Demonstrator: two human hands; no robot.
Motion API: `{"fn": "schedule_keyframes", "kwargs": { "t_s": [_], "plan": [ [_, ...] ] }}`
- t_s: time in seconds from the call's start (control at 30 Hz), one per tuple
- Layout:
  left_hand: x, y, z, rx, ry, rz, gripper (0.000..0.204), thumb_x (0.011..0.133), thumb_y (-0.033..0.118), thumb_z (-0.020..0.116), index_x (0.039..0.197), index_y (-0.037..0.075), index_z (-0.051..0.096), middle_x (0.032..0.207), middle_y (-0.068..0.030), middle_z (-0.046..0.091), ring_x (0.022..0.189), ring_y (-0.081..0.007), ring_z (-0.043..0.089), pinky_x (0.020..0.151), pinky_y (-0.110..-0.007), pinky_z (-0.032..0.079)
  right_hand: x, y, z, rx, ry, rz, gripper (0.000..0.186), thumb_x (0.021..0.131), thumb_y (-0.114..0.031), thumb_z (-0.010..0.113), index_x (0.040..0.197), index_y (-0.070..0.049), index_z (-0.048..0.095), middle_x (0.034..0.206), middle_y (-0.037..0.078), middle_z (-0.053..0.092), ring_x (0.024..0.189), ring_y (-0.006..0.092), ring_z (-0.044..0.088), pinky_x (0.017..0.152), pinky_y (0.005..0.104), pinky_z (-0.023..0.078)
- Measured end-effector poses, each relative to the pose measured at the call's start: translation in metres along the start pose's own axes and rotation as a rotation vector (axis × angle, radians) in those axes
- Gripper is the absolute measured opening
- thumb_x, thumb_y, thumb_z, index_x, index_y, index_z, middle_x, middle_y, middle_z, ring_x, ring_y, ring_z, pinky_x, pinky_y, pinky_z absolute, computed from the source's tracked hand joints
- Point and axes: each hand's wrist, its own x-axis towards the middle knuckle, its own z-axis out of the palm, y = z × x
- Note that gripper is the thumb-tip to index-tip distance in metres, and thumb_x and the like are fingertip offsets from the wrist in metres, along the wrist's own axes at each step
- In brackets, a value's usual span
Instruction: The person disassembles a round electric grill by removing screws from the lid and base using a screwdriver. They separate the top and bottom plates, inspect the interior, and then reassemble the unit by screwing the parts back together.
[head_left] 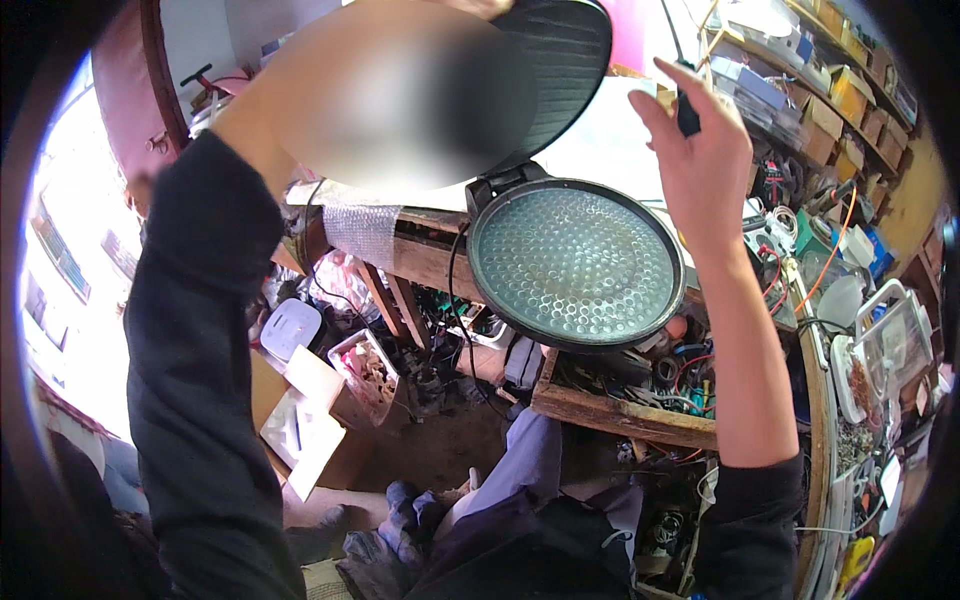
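A round electric griddle (575, 262) with a dimpled grey plate stands open at the bench's front edge. Its ridged dark lid (565, 75) is raised on the hinge at the back. My left hand (485, 8) reaches up by the lid at the top of the picture; a blur covers most of it, so its grip is hidden. Above the right side of the plate, my right hand (705, 150) is closed round a black-handled tool (687, 115) with a thin dark shaft pointing up, its index finger stretched along it. The tool's exact kind does not show.
Bubble wrap (362, 232) hangs over the bench edge. A wooden drawer (625, 412) of tools and wires juts out under the griddle. Shelves with boxes (850, 95) line the right wall. Below left stand an open carton (300, 430) and a bin (365, 375). A black cable (455, 290) hangs down.
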Motion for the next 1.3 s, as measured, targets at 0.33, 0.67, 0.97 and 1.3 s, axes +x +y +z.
{"fn": "schedule_keyframes", "kwargs": {
  "t_s": [0.33,0.67,0.97,1.3],
  "plan": [
    [0.020,0.089,0.012,0.166,-0.072,-0.050,0.025,0.081,0.009,0.063,0.098,-0.005,0.076,0.100,-0.0286,0.074,0.096,-0.0431,0.073,0.088,-0.050,0.058,0.017,0.005,-0.007,0.531,-0.024,0.455,0.047,0.098,-0.028,0.074,0.134,0.002,0.065,0.106,0.012,0.072,0.093,0.0202,0.074,0.076,0.0301,0.064],
    [-0.025,0.186,0.069,0.266,0.091,0.015,0.013,0.079,0.019,0.074,0.087,0.012,0.081,0.092,-0.0075,0.079,0.091,-0.0247,0.076,0.077,-0.037,0.059,-0.021,0.041,-0.042,0.843,0.075,0.712,0.034,0.100,-0.010,0.067,0.130,0.005,0.063,0.120,0.013,0.070,0.105,0.0206,0.070,0.090,0.0346,0.060],
    [-0.041,0.261,0.142,0.409,0.145,-0.087,0.032,0.087,0.021,0.064,0.103,-0.002,0.078,0.101,-0.0209,0.071,0.101,-0.0377,0.062,0.080,-0.057,0.061,-0.070,0.063,-0.078,0.642,-0.233,0.668,0.021,0.103,-0.007,0.050,0.113,-0.007,0.069,0.108,-0.001,0.068,0.088,0.0107,0.062,0.076,0.0283,0.052],
    [-0.067,0.275,0.163,0.378,0.082,-0.014,0.031,0.088,0.021,0.062,0.101,-0.002,0.078,0.102,-0.0233,0.070,0.100,-0.0407,0.061,0.081,-0.056,0.061,-0.101,0.067,-0.087,0.644,-0.161,0.849,0.013,0.096,-0.003,0.061,0.102,-0.003,0.072,0.090,0.003,0.072,0.072,0.0120,0.065,0.063,0.0260,0.053]
  ]
}}
